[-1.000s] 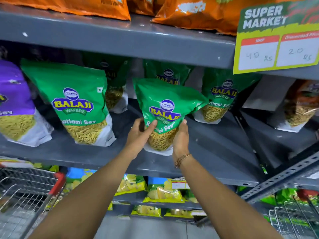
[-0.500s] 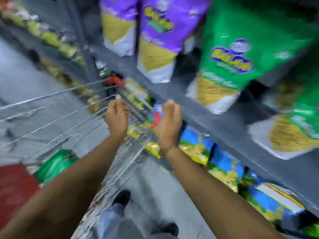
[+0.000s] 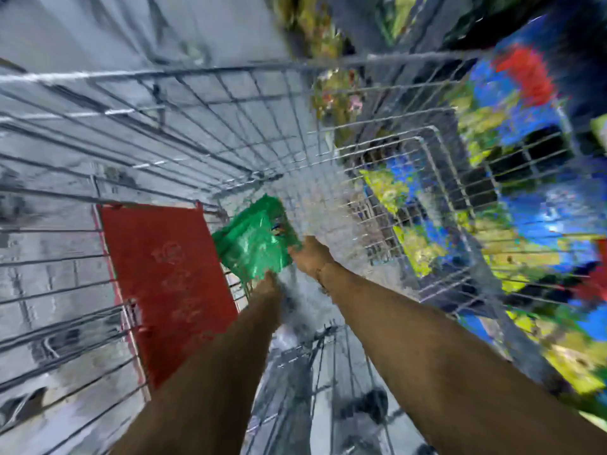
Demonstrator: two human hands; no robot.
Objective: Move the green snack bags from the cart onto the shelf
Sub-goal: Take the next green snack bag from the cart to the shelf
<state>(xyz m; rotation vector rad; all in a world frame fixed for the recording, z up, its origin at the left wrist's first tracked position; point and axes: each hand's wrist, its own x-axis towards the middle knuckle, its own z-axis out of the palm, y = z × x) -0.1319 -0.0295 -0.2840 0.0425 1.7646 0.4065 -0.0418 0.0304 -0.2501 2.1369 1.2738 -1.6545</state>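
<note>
Both hands, left hand (image 3: 267,285) and right hand (image 3: 310,256), are down in the wire cart (image 3: 197,133) touching the green snack bag (image 3: 254,241) between them, grip too blurry to call; looks light, crinkly, slippery, so pinch its edges.

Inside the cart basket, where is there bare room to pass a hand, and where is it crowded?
Bare wire floor lies between the green bag and the cart's far wall, and right of the right hand toward the side mesh. It is crowded where the left hand and the bag meet beside the red flap.
</note>
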